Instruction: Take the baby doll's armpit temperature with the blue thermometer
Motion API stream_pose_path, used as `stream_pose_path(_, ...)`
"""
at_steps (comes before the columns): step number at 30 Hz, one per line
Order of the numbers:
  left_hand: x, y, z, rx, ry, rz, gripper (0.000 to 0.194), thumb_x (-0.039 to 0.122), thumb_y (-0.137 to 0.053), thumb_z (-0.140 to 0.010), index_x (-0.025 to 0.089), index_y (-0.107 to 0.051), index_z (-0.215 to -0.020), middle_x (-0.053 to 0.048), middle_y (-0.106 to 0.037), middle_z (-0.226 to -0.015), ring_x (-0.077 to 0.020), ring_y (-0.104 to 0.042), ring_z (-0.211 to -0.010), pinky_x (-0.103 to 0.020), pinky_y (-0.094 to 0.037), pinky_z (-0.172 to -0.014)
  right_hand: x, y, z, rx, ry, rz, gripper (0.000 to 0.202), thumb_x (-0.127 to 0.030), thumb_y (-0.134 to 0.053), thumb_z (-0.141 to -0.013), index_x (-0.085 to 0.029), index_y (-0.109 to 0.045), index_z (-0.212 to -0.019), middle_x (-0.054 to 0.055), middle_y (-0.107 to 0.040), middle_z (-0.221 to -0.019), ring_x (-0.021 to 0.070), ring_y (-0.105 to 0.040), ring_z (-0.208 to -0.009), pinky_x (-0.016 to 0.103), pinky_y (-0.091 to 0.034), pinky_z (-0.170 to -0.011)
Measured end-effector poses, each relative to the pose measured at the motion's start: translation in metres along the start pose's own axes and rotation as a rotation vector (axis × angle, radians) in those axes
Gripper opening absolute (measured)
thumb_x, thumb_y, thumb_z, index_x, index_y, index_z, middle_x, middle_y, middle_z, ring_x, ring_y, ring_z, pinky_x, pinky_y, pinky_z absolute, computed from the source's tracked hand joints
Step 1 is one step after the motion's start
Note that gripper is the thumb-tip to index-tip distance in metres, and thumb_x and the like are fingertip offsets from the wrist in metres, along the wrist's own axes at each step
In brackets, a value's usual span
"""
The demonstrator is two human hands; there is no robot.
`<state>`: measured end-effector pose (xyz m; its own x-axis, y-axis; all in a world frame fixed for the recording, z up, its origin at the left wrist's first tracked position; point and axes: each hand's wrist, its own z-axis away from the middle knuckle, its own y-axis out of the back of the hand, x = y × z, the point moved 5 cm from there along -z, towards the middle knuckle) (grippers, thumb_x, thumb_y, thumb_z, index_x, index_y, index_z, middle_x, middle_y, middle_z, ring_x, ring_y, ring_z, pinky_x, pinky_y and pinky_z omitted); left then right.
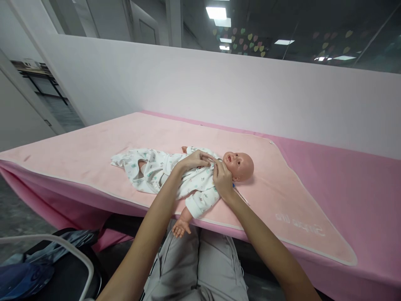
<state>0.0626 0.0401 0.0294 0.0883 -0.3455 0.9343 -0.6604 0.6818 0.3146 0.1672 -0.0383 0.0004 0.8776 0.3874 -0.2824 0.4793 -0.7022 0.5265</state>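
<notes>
Head view: doll (198, 182) near front edge of pink mat (78, 152), roomier leftward.

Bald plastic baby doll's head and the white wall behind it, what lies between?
The head view shows pale pink fabric mat, then darker pink cloth, between the doll's head and the wall.

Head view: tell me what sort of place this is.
Probably an indoor training or practice room: a baby doll lies on a pale pink mat over a pink-covered table, beside a white partition topped with dark glass.
</notes>
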Motion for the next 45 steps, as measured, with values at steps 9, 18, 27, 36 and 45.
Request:
stream_pose_path(9,-0.001,-0.001,-0.001,-0.011,0.020,-0.041,0.031,0.017,-0.059,-0.065,0.010,-0.070,-0.094,0.004,-0.046,-0.047,-0.0054,-0.033,-0.043,-0.018,-0.024,-0.041,-0.001,0.001,0.001,-0.016,0.000,-0.031,0.032,-0.016,-0.031,-0.091,-0.015,-0.057,-0.109,0.009,-0.063,-0.090,0.0189,-0.060,-0.090,0.030,-0.050,-0.080)
stream_pose_path(18,-0.004,-0.002,-0.003,-0.010,0.022,-0.051,0.036,0.015,-0.058,-0.064,0.012,-0.068,-0.098,-0.001,-0.058,-0.063,-0.0068,-0.042,-0.050,-0.018,-0.030,-0.045,0.000,0.001,-0.001,-0.002,-0.029,-0.104,0.031,-0.015,-0.031,-0.091,-0.016,-0.058,-0.105,0.009,-0.064,-0.093,0.0179,-0.059,-0.091,0.031,-0.049,-0.082)
stream_pose_path(27,0.010,-0.005,0.003,-0.004,0.010,-0.009,0.031,0.019,-0.059,-0.067,0.012,-0.068,-0.095,0.001,-0.055,-0.061,-0.0056,-0.037,-0.047,-0.018,-0.026,-0.042,-0.003,0.008,-0.003,0.065,-0.070,-0.157,0.024,-0.021,-0.034,-0.092,-0.017,-0.057,-0.096,0.008,-0.060,-0.092,0.0163,-0.057,-0.087,0.029,-0.047,-0.080)
stream_pose_path(36,0.008,-0.003,0.002,0.014,-0.053,-0.010,0.029,0.026,-0.062,-0.070,0.014,-0.066,-0.097,-0.001,-0.058,-0.073,-0.0052,-0.037,-0.050,-0.019,-0.029,-0.046,-0.008,0.011,-0.003,0.063,-0.013,-0.176,0.020,-0.018,-0.043,-0.085,-0.017,-0.057,-0.100,0.008,-0.058,-0.096,0.0175,-0.055,-0.093,0.030,-0.047,-0.082)
stream_pose_path(45,-0.004,-0.001,0.001,0.054,0.049,0.180,0.048,0.023,-0.067,-0.065,0.017,-0.054,-0.111,-0.001,-0.060,-0.081,-0.0039,-0.041,-0.050,-0.016,-0.030,-0.042,-0.006,0.010,-0.003,0.113,-0.038,-0.182,0.020,-0.017,-0.040,-0.087,-0.018,-0.057,-0.097,0.007,-0.059,-0.090,0.0174,-0.056,-0.083,0.031,-0.047,-0.077)
